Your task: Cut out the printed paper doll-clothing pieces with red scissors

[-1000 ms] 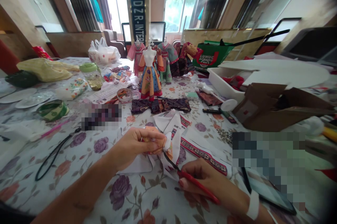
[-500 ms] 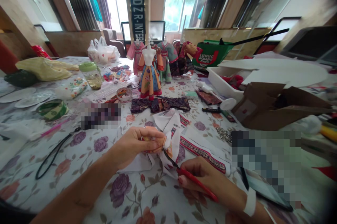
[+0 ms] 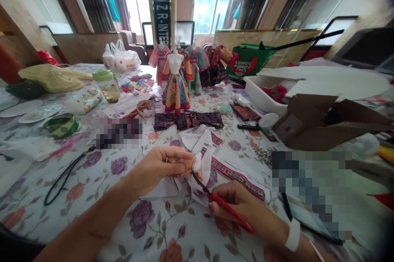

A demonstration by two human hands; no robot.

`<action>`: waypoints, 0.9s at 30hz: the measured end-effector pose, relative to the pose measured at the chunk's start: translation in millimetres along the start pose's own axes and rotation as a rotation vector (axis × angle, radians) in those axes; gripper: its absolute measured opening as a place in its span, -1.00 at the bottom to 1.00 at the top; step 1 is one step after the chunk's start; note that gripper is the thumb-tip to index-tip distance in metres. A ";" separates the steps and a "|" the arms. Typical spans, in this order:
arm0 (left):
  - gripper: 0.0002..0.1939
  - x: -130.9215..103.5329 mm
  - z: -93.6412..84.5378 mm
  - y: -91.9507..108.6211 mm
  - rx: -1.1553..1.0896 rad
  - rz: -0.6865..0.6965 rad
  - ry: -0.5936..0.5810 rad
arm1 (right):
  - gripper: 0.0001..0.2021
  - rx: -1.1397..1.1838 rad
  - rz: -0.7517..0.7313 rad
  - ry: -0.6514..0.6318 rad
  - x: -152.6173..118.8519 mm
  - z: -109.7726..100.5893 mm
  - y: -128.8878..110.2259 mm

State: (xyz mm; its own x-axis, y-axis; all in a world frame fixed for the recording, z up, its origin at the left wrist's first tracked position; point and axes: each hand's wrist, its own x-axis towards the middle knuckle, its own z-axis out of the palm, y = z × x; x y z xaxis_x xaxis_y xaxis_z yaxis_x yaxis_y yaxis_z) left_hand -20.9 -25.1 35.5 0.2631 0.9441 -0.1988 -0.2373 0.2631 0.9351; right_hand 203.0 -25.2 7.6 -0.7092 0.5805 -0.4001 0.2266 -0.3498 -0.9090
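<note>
Currently, left grip (image 3: 158, 166) pinches one orange cloth (image 3: 188, 164); right grip (image 3: 235, 197) clasps one red scissors (image 3: 232, 213).

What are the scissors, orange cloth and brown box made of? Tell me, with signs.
Scissors: probably red plastic handles, smooth and evenly coloured; dark, slim blades, likely metal.
Cloth: likely thin fabric, matte and pliant-looking; fibre unclear.
Box: seemingly cardboard, matte brown, with folded flaps.

Beyond and left of the left hand (image 3: 163, 165) are a white plastic bag (image 3: 124, 63), a green-lidded jar (image 3: 106, 87) and, nearer, a green tape roll (image 3: 65, 131); beyond the right hand (image 3: 241, 196) sit a green shopping bag (image 3: 261, 58) and, nearer, an open cardboard box (image 3: 296, 127).
</note>
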 end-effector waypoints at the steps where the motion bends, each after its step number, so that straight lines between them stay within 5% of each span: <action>1: -0.76 0.0 0.1 0.0 0.002 -0.004 0.001 | -0.53 0.003 -0.001 0.003 -0.1 0.6 -0.7; 27: -0.74 -1.9 4.3 3.2 -0.014 -0.015 0.004 | -0.53 0.102 -0.029 0.012 0.5 4.1 3.0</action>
State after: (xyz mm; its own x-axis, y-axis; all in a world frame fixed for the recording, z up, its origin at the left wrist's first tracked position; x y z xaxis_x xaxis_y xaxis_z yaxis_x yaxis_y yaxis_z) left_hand -18.1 -26.8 40.2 0.2632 0.9407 -0.2139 -0.2462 0.2799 0.9279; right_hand 200.6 -29.0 5.2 -0.7063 0.6000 -0.3758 0.1368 -0.4051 -0.9040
